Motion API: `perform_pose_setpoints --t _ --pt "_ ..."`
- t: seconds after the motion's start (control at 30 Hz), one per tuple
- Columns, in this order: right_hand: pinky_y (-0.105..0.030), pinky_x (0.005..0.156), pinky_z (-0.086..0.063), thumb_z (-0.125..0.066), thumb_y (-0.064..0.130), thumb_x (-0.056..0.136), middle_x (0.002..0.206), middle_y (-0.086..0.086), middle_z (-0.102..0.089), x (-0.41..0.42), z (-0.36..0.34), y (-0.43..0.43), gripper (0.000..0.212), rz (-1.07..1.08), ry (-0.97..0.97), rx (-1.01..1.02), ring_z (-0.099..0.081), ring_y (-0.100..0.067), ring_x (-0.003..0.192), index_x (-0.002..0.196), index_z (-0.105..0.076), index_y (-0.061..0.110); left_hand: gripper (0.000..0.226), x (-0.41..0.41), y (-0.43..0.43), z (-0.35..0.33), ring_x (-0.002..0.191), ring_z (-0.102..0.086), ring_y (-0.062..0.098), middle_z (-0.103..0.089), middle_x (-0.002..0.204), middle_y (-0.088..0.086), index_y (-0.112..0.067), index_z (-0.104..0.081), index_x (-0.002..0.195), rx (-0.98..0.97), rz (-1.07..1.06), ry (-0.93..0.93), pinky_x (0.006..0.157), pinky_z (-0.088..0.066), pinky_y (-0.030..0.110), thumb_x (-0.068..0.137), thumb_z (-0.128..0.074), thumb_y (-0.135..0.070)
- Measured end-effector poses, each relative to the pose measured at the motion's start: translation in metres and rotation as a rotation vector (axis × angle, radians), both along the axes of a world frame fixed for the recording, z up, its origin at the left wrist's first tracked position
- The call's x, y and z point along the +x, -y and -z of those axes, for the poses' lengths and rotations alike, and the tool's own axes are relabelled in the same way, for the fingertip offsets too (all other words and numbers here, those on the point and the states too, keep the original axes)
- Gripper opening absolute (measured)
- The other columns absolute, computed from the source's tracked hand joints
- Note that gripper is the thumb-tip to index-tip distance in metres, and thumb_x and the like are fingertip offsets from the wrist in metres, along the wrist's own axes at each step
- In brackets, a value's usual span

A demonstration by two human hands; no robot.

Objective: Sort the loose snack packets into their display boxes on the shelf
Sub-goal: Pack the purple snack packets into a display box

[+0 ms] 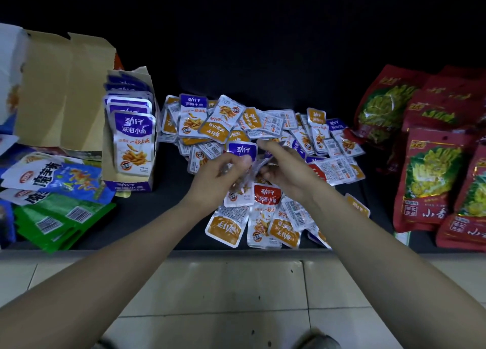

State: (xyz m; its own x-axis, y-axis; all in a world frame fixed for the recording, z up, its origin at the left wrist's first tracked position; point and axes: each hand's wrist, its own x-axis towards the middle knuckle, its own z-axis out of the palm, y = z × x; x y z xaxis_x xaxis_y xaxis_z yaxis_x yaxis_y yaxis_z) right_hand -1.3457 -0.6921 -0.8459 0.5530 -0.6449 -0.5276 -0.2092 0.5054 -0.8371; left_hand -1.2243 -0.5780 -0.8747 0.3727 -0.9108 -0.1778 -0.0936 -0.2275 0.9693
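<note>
Glossy plastic-foil snack packets (263, 127) lie heaped behind and below both hands, catching light. The left hand (223, 175) and right hand (284, 169) pinch a shiny, crinkled packet (253, 168) between them. Left of the grip, a display box (131, 148) shows matt brown cardboard inside. The shelf (168, 190) underneath looks dark and matt.

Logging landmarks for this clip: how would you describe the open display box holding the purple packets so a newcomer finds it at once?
Start at the dark shelf and look left of the loose packet pile. There stands the open display box, its torn flap up, between the pile and the green and blue bags. It alone holds packets upright in a row, all purple-topped.
</note>
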Motion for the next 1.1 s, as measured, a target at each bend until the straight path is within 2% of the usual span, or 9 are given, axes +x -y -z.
perform_pose_setpoints --t 0.13,0.27,0.43,0.57,0.67,0.77,0.93,1.03,1.1 --pt "-0.032 0.077 -0.055 -0.067 0.041 0.081 0.082 -0.007 -0.065 -0.002 0.002 0.001 0.039 -0.081 0.06 0.065 -0.063 -0.019 0.076 0.098 -0.065 0.006 0.027 0.003 0.001 0.01 0.088 -0.068 0.016 -0.07 0.093 -0.001 -0.016 -0.066 0.101 -0.013 0.046 0.067 0.076 -0.055 0.035 0.085 -0.07 -0.037" --pt "-0.024 0.06 -0.047 -0.065 0.008 0.091 0.076 -0.004 -0.059 -0.003 0.013 0.001 0.013 -0.019 -0.111 -0.163 -0.052 -0.014 0.063 0.098 -0.054 0.01 0.028 0.011 0.002 0.017 0.1 -0.066 0.014 -0.069 0.11 0.004 -0.011 -0.059 0.121 -0.075 0.028 -0.017 0.08 -0.057 0.035 0.094 -0.062 -0.012" --pt "-0.023 0.063 -0.046 -0.066 0.009 0.091 0.08 0.0 -0.062 -0.007 0.014 0.001 0.019 -0.025 -0.15 -0.266 -0.058 -0.01 0.067 0.102 -0.055 0.019 0.064 0.01 0.002 0.012 0.117 -0.053 -0.001 -0.051 0.136 -0.004 -0.038 -0.032 0.137 -0.134 0.121 -0.1 0.084 -0.052 0.022 0.092 -0.061 -0.002" --pt "-0.02 0.064 -0.05 -0.066 0.006 0.09 0.085 -0.003 -0.064 -0.007 0.012 0.003 0.015 -0.166 -0.115 -0.34 -0.061 -0.01 0.069 0.1 -0.062 0.016 0.067 0.01 0.001 0.013 0.134 -0.04 0.012 -0.031 0.153 -0.011 -0.04 -0.028 0.146 -0.173 0.171 0.001 0.086 -0.049 0.021 0.097 -0.053 -0.003" --pt "-0.034 0.072 -0.055 -0.064 0.008 0.091 0.089 -0.01 -0.064 -0.02 0.011 0.023 0.018 -0.061 -0.261 -0.472 -0.063 -0.019 0.072 0.11 -0.063 0.009 0.042 0.01 0.004 0.013 0.119 -0.047 -0.009 -0.041 0.145 -0.009 -0.028 -0.054 0.131 -0.077 0.087 0.062 0.076 -0.048 0.009 0.098 -0.048 -0.002" --pt "-0.042 0.081 -0.055 -0.071 0.023 0.088 0.096 -0.011 -0.067 -0.045 0.019 0.039 0.032 -0.163 -0.642 -0.791 -0.064 -0.025 0.085 0.115 -0.061 0.011 0.035 0.01 0.007 0.016 0.084 -0.051 -0.025 -0.045 0.137 -0.006 -0.019 -0.059 0.125 -0.041 -0.005 0.047 0.065 -0.045 0.003 0.098 -0.048 0.0" --pt "-0.038 0.095 -0.047 -0.072 0.055 0.078 0.133 -0.01 -0.046 -0.051 0.046 0.02 0.077 -0.499 -0.957 -1.022 -0.047 -0.027 0.123 0.138 -0.046 0.013 0.035 0.005 0.011 0.02 0.072 -0.051 0.023 -0.053 0.114 -0.024 -0.024 -0.061 0.123 -0.024 -0.012 0.015 0.056 -0.044 0.028 0.097 -0.049 -0.002" --pt "-0.039 0.092 -0.05 -0.08 0.045 0.074 0.128 -0.012 -0.053 -0.048 0.048 0.034 0.072 -0.414 -0.897 -0.937 -0.056 -0.028 0.114 0.131 -0.054 0.011 0.035 0.004 0.012 0.019 0.073 -0.049 0.026 -0.056 0.1 -0.028 -0.023 -0.061 0.122 -0.006 -0.032 -0.004 0.059 -0.042 0.032 0.097 -0.049 -0.002" --pt "-0.041 0.078 -0.054 -0.083 0.033 0.074 0.102 -0.017 -0.062 -0.046 0.048 0.042 0.051 -0.375 -0.808 -0.836 -0.064 -0.03 0.091 0.109 -0.063 0.003 0.034 0.005 0.01 0.019 0.069 -0.047 0.025 -0.058 0.096 -0.026 -0.023 -0.061 0.121 0.002 -0.037 -0.002 0.057 -0.041 0.03 0.097 -0.049 -0.002"
